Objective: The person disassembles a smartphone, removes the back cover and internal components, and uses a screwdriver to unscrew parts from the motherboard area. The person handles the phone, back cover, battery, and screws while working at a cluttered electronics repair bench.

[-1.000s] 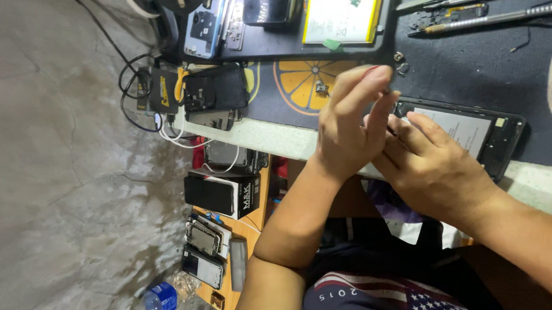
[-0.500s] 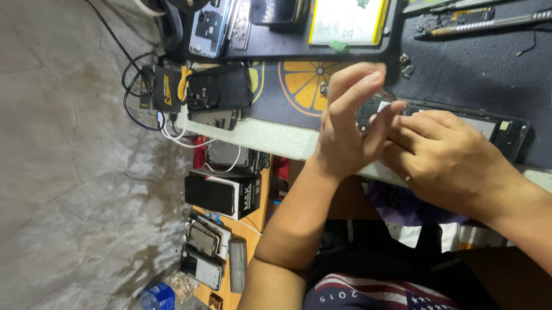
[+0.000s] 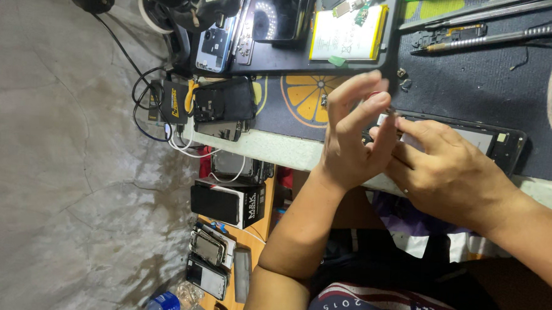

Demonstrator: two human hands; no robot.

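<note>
An opened phone [image 3: 503, 141] with a black frame lies on the dark mat near the table's front edge. My left hand [image 3: 351, 136] stands at its left end, thumb down by the phone, the other fingers lifted and apart. My right hand [image 3: 452, 175] covers the phone's middle. Its fingertips are pinched together against my left thumb, on what looks like a small thin tool [image 3: 390, 109]. The part of the phone under both hands is hidden.
A black tray [image 3: 292, 63] at the back holds a phone battery [image 3: 346, 35] and phone parts. Long metal tools [image 3: 504, 36] lie on the mat at the back right. A dark phone and cables [image 3: 222, 103] sit at the table's left end. Boxes and several phones [image 3: 221, 202] fill shelves below.
My right hand has slid left along the phone and now covers more of it. My left hand stays at the phone's left end with its fingers raised.
</note>
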